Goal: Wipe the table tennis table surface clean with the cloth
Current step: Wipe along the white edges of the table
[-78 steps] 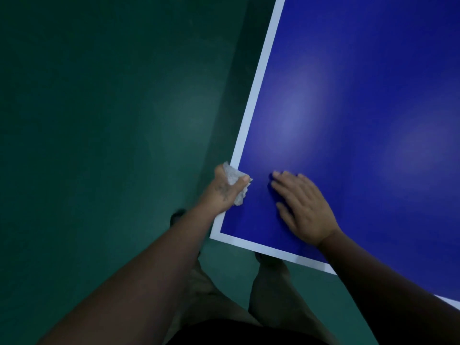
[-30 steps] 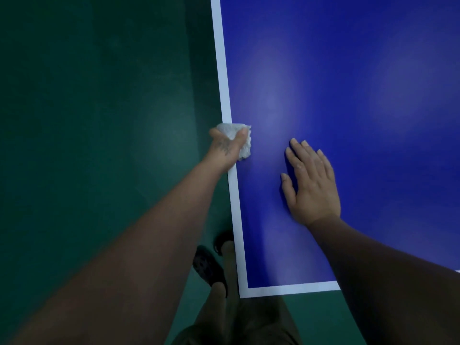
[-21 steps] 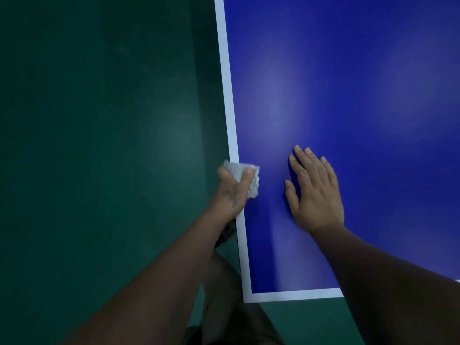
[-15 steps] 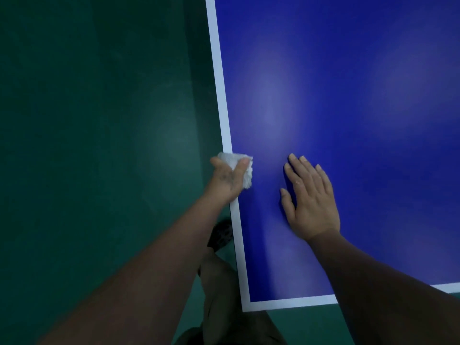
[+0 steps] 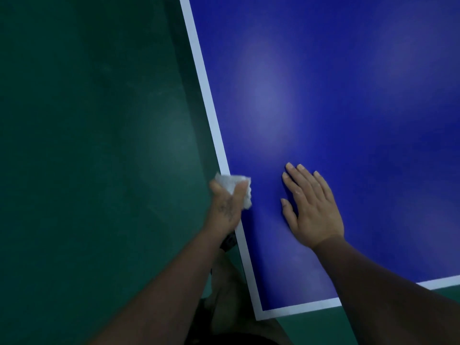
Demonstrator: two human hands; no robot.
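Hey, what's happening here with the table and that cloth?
A person is wiping a blue table tennis table. The left hand grips a crumpled white cloth on the white line at the table's left edge, near the corner. The right hand rests flat on the blue surface beside it, fingers straight. Green floor lies to the left of the table.

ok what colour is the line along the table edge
White: the border line frames the blue table top, seen in the head view.
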